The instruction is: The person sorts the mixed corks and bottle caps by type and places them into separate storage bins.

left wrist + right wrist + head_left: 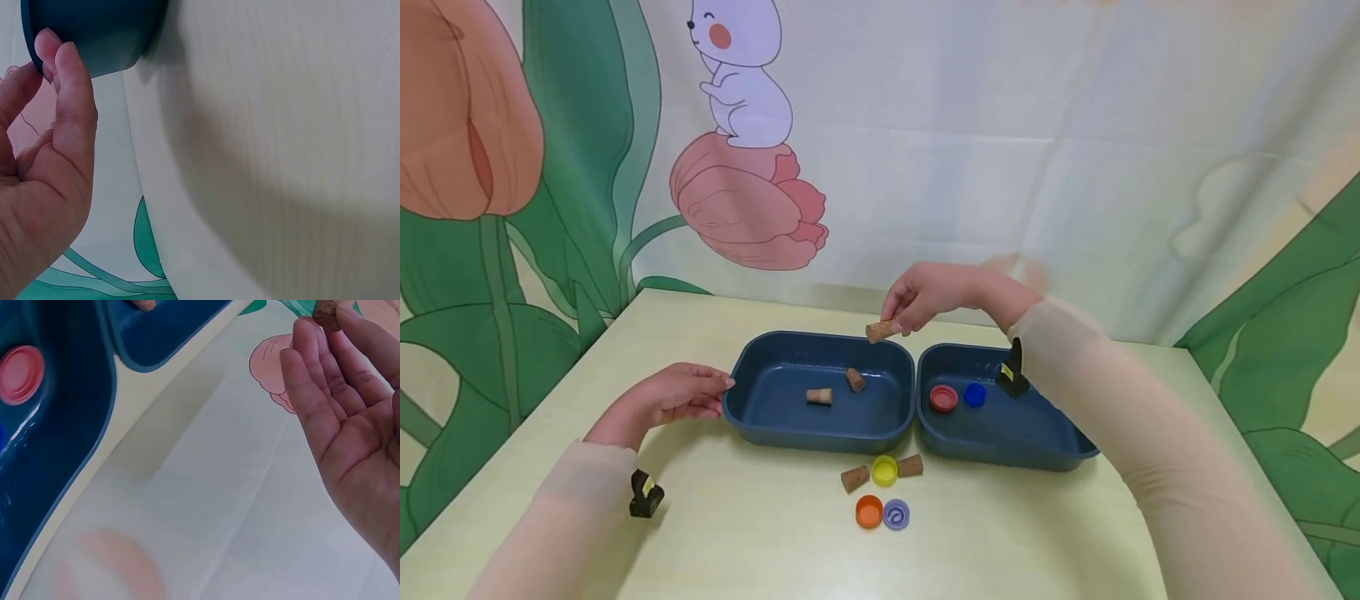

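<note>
My right hand pinches a cork stopper between thumb and fingertips, above the back right rim of the left blue tray. In the right wrist view the same cork stopper shows at the fingertips, cut by the top edge. At the left end of that tray, my left hand holds the rim with its fingertips. The left wrist view shows the thumb and a finger at the tray wall. Two cork stoppers, one lying sideways and one slanted, lie inside this tray.
Close on the right stands a second blue tray, holding a red cap and a blue cap. In front, the table bears two corks, a yellow cap, an orange cap and a purple cap. A printed curtain hangs behind.
</note>
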Motion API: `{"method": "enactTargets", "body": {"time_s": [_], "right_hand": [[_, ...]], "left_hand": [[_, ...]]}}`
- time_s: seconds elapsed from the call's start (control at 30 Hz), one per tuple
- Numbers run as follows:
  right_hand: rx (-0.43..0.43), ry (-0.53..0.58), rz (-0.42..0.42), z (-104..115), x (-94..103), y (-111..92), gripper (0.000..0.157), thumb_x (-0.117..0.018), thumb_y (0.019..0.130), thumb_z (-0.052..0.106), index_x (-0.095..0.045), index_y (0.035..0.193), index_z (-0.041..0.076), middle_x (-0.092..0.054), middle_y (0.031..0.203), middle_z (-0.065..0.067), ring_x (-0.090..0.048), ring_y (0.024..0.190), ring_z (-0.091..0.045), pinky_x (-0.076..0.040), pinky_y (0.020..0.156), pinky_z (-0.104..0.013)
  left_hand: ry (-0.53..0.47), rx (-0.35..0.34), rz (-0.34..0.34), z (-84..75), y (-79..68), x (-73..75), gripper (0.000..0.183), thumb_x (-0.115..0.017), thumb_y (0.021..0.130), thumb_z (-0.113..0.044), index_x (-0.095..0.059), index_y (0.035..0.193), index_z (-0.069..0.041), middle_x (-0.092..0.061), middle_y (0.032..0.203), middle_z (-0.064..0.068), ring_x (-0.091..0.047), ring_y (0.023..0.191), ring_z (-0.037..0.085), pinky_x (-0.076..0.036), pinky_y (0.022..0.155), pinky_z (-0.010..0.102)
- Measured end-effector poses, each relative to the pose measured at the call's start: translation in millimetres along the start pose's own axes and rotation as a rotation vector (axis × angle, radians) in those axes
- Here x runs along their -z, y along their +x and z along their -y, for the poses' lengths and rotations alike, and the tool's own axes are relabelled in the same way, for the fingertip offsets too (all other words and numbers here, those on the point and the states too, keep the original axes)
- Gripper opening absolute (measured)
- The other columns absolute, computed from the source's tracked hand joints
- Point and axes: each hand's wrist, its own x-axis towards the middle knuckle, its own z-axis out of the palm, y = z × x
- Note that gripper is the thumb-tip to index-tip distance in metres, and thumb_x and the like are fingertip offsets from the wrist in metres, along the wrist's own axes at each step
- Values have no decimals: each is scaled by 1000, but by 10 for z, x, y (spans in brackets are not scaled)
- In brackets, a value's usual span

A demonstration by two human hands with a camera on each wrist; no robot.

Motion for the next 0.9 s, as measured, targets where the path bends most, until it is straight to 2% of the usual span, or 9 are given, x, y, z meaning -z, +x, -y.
{"method": "enactTargets", "body": {"time_s": [0.13, 0.3, 0.43, 0.6, 0.77, 0.9], "right_hand": [[-22, 15, -15, 41, 2, 130, 26, -62, 95, 10, -67, 119, 2, -74, 102, -8, -66, 91, -15, -57, 92, -33], [-43, 20, -11, 41, -52, 324, 25, -63, 95, 12, -69, 119, 5, -73, 99, -6, -67, 92, -18, -58, 90, -28], [-46, 38, 36, 35, -115, 461, 26, -62, 96, 11, -68, 120, 4, -71, 102, -10, -65, 87, -16, -58, 86, -27], [-74, 50, 113, 30, -206, 602, 25, -60, 96, 9, -68, 120, 3, -69, 100, -5, -65, 85, -14, -58, 81, -24], [-121, 13, 170, 10, -301, 711, 25, -61, 97, 10, -68, 120, 6, -68, 102, -2, -64, 86, -10, -58, 84, -23], [-142, -29, 183, -4, -377, 784, 25, -61, 97, 12, -68, 121, 7, -68, 108, -3, -65, 88, -9, -57, 86, -23]], "left_hand": [[-5, -2, 7, 0, 2, 15, 33, -53, 102, -20, -53, 122, 6, -65, 77, -5, -64, 70, 7, -59, 72, 20], [-9, -7, 9, 1, -6, 15, 33, -54, 102, -19, -53, 122, 7, -65, 76, -5, -63, 70, 6, -59, 72, 20], [-3, 0, 0, -7, -5, 1, 35, -54, 102, -20, -52, 124, 8, -65, 76, -5, -63, 70, 7, -59, 71, 20], [0, 7, -7, -4, 0, -1, 32, -53, 102, -19, -54, 121, 6, -65, 76, -4, -63, 69, 7, -59, 71, 20], [-9, 0, 5, 2, 7, 4, 30, -53, 102, -19, -55, 120, 5, -65, 76, -5, -63, 69, 6, -59, 71, 20], [-17, -9, 19, 5, 18, 8, 31, -53, 102, -19, -54, 122, 6, -65, 76, -5, -64, 69, 6, -59, 71, 20]]}}
